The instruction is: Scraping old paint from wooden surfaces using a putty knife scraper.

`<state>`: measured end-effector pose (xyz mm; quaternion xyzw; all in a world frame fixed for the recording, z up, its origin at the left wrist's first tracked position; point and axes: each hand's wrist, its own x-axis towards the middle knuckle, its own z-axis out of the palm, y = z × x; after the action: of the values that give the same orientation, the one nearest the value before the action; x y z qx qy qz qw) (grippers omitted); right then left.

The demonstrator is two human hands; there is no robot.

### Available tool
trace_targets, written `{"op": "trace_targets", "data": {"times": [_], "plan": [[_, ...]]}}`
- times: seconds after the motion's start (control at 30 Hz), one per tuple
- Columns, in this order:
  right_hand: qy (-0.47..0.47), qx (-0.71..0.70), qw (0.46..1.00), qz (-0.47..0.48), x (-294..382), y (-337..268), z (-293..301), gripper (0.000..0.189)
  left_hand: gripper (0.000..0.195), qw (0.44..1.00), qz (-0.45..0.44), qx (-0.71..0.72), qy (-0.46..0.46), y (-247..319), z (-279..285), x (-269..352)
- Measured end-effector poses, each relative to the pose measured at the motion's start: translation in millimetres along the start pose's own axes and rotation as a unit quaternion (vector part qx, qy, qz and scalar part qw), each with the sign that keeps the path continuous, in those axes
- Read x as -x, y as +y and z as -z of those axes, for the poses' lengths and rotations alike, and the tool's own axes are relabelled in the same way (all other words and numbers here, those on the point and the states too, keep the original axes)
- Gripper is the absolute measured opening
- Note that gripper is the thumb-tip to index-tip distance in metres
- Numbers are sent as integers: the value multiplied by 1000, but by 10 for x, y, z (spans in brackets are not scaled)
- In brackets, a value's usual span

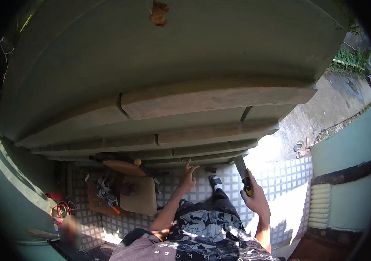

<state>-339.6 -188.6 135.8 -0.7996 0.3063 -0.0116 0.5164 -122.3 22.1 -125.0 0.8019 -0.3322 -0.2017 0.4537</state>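
My right hand (256, 198) grips the black and yellow handle of a flat-bladed hand tool (240, 165). Its grey blade points away from me, with the tip by the right end of the lowest ledge (211, 156). Whether it is a saw or a scraper cannot be made out. My left hand (188, 179) holds nothing. Its fingers are spread just in front of the ledges, and contact with them is unclear. Before me rises a green-grey wall (185, 49) with several stepped horizontal ledges, and dark gaps cut through the upper ledge (218, 101).
At left stands a chair with a tan seat (138, 195), beside a crumpled patterned cloth (104, 189). Red cords (63, 208) lie further left. A reddish-brown block (211, 169) is on the tiled floor (270, 182) near my foot. Sandals (299, 148) lie at right.
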Motion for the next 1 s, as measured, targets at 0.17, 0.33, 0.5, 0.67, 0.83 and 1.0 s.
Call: {"op": "trace_targets", "data": {"times": [0.17,0.33,0.5,0.67,0.83,1.0], "plan": [[51,62,989,124,-451,-460,-253,75,58,989,11,-57,139,153,558,369],[93,171,973,122,-798,-703,-515,62,52,939,-53,-104,322,607,887,194],[39,208,973,91,-915,-973,-636,56,47,901,-226,-155,337,892,1132,-390],[32,272,959,75,-943,-1139,-656,65,50,864,-279,-272,317,929,1198,-815],[-2,322,945,55,-965,-1225,-739,73,56,857,-274,-313,304,737,1149,-850],[-40,363,931,18,-1102,-1369,-630,84,60,859,-306,-292,289,633,1014,-974]]}}
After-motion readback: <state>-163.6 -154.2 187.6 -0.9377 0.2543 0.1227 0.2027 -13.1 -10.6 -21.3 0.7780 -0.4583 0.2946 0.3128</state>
